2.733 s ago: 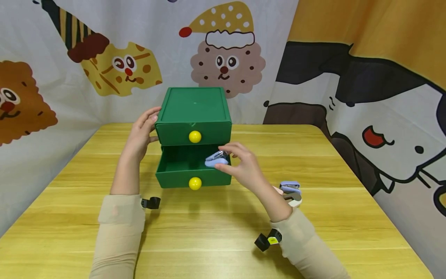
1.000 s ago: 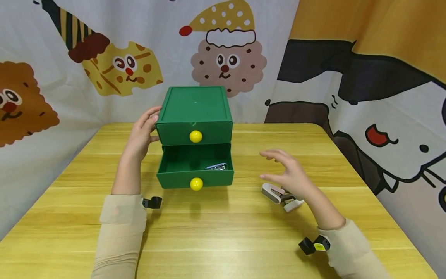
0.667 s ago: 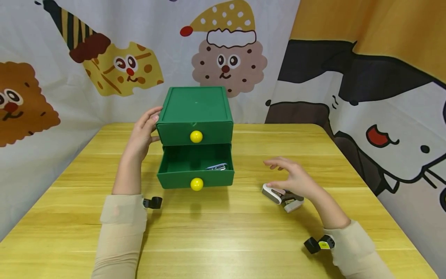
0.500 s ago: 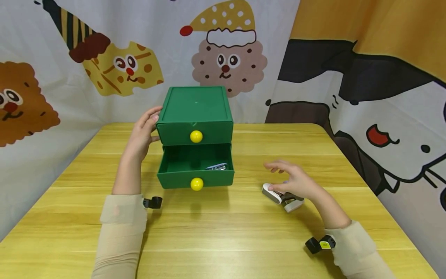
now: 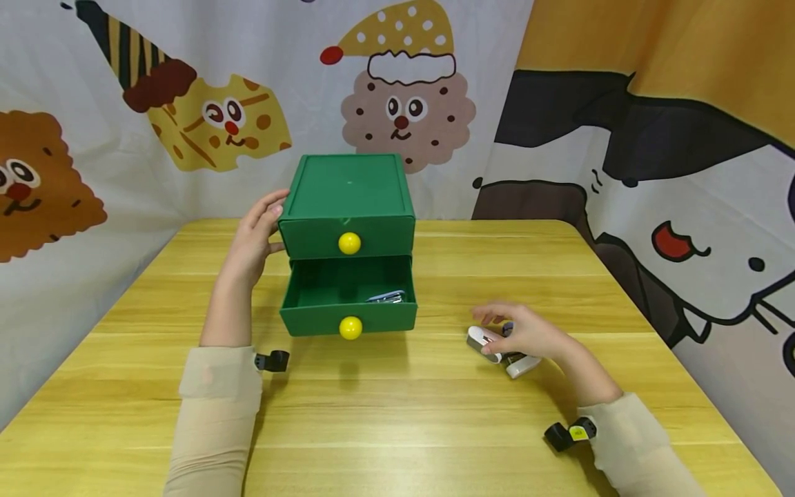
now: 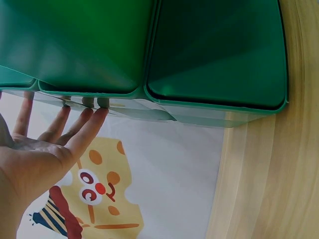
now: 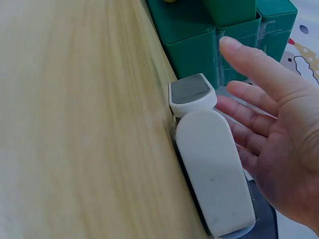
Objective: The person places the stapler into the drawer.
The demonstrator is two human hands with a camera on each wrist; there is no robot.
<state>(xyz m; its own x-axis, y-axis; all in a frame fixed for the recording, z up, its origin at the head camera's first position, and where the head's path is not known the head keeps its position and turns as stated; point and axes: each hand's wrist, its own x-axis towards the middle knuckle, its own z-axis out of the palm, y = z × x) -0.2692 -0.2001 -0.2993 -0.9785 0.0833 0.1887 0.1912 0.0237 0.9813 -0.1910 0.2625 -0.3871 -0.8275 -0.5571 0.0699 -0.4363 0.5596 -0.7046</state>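
Note:
A green drawer cabinet (image 5: 348, 186) stands on the table, its middle drawer (image 5: 323, 317) pulled out. Inside that drawer lies a light-blue stapler (image 5: 386, 297). Against the cabinet's left side rests my left hand (image 5: 248, 241); in the left wrist view its fingers (image 6: 89, 124) reach the wall fairly straight. My right hand (image 5: 528, 333) hovers low over a cluster of small staplers, thumb and fingers (image 7: 249, 119) spread around them without a visible grip. Among them are a white-and-grey stapler (image 5: 478, 338), a white-and-dark one (image 5: 523, 366) and a partly hidden purple one (image 5: 508, 328).
Both drawer knobs (image 5: 350, 243) in the head view are yellow balls. Behind the wooden table (image 5: 373, 428) hangs a cartoon-printed curtain (image 5: 248, 41). In the right wrist view, a white stapler body (image 7: 214, 169) fills the near middle.
Earlier my right hand held the light-blue stapler at the drawer; it let it go inside, moved right and sank onto the remaining staplers. My left hand stayed on the cabinet.

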